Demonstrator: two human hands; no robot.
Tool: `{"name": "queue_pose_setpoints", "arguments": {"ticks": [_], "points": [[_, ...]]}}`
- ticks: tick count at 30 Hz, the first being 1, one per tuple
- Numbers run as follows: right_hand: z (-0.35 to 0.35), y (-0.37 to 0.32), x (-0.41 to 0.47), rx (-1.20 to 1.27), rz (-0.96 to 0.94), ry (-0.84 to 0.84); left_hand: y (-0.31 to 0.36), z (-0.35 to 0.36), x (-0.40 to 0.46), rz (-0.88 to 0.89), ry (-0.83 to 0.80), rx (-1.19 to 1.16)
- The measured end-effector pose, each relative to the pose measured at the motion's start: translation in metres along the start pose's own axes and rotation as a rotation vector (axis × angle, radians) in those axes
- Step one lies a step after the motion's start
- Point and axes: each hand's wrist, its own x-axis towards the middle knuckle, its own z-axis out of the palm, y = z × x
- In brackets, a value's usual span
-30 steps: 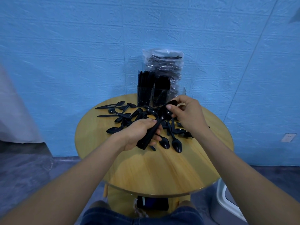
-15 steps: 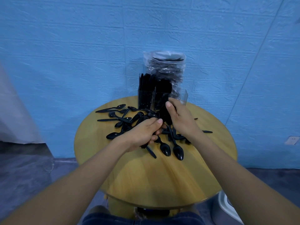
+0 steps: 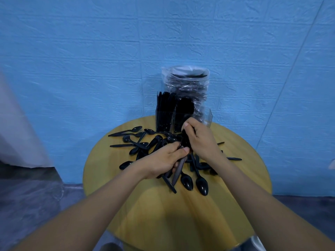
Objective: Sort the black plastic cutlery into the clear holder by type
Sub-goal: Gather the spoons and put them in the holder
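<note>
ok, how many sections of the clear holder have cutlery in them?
2: the left section and the middle section, both packed. The right section looks empty, though the right hand hides its base.

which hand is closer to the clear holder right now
Right. The right hand is just in front of the clear holder, fingertips almost at its base. The left hand sits farther toward the person, gripping a bundle of spoons over the pile.

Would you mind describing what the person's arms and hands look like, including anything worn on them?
Both forearms are bare right down to the picture's edge, with no sleeves in view. The left hand and right hand wear no gloves, and no rings, watch or bracelets are visible. Fingernails look short and unpainted.
</note>
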Motion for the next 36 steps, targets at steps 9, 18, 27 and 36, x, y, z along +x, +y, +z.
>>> {"name": "queue_pose_setpoints", "arguments": {"ticks": [9, 18, 27, 36], "points": [[-0.013, 0.031, 0.036, -0.080, 0.018, 0.171, 0.013, 0.003, 0.052, 0.065, -0.014, -0.023], [-0.050, 0.065, 0.073, 0.071, 0.108, -0.136, 0.018, -0.014, 0.101, -0.029, -0.060, -0.152], [-0.086, 0.104, 0.134, -0.075, 0.094, -0.010, 0.030, -0.022, 0.190, 0.141, -0.007, -0.059], [-0.109, 0.151, 0.180, -0.444, 0.167, 0.257, -0.013, -0.035, 0.207, 0.470, 0.471, 0.722]]}}
